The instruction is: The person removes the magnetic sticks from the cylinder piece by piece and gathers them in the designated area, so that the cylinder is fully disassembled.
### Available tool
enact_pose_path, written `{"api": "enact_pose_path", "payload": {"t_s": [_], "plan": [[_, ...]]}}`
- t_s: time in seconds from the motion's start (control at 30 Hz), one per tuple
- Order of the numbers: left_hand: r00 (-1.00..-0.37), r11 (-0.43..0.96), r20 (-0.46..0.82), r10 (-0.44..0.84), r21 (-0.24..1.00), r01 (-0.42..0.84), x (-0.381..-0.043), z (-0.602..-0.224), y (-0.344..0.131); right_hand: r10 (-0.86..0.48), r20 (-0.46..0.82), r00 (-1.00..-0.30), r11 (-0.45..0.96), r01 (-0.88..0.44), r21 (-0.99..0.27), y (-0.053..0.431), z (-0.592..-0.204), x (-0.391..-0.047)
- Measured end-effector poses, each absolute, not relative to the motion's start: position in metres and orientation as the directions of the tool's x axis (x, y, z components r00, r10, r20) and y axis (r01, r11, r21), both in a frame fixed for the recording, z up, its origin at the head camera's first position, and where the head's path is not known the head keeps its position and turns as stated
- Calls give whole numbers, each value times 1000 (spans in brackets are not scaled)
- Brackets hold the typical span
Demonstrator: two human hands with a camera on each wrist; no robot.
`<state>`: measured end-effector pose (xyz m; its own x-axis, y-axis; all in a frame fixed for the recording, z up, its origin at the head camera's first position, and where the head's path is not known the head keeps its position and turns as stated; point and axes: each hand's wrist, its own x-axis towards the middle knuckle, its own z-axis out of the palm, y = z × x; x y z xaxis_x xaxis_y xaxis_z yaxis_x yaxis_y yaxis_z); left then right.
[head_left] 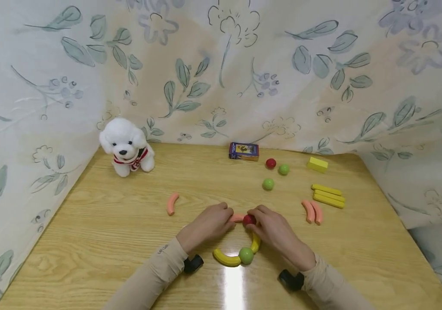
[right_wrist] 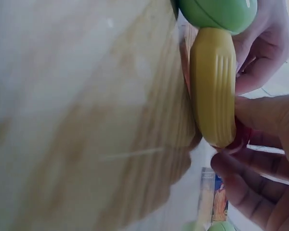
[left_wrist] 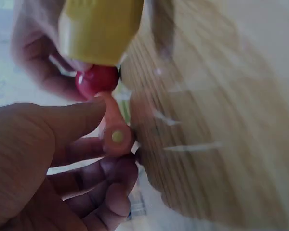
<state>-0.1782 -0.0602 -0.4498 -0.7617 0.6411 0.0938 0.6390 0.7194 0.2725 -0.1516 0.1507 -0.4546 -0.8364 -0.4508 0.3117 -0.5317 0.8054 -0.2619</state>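
My left hand (head_left: 207, 223) pinches a short curved pink stick (head_left: 237, 218). Its end, with a pale yellow dot, faces the left wrist view, and its other end meets a red ball (head_left: 249, 220). That ball is held between the thumb and fingers of my right hand (head_left: 278, 229). Below it, a curved yellow stick (head_left: 256, 243) runs from the red ball to a green ball (head_left: 246, 255). A second curved yellow stick (head_left: 226, 259) joins that green ball on the left, so the pieces form an arc on the table.
On the wooden table (head_left: 100, 241), a loose pink stick (head_left: 172, 204) lies left. Two pink sticks (head_left: 312, 212), straight yellow sticks (head_left: 328, 196) and a yellow block (head_left: 317, 165) lie right. Farther back are a red ball (head_left: 270, 163), two green balls (head_left: 268, 184), a small box (head_left: 244, 151) and a plush dog (head_left: 127, 146).
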Motion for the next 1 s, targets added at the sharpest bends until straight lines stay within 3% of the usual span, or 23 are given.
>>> {"api": "enact_pose_path", "payload": {"t_s": [0.2,0.43,0.7,1.0], "plan": [[-760,732,89,644,217,646,-180,-455,-53,-502,317,-805,763,-585,-275,148,-459,-153],[-783,740,144,605,263,619,-183,-453,-56,-495,316,-810,765,-578,-284,148,-456,-158],[-883,829,200,425,306,469,-187,-435,-73,-504,299,-811,763,-580,-286,150,-455,-158],[-970,962,182,164,187,197,-197,-420,-134,-523,323,-789,748,-606,-271,151,-455,-157]]}}
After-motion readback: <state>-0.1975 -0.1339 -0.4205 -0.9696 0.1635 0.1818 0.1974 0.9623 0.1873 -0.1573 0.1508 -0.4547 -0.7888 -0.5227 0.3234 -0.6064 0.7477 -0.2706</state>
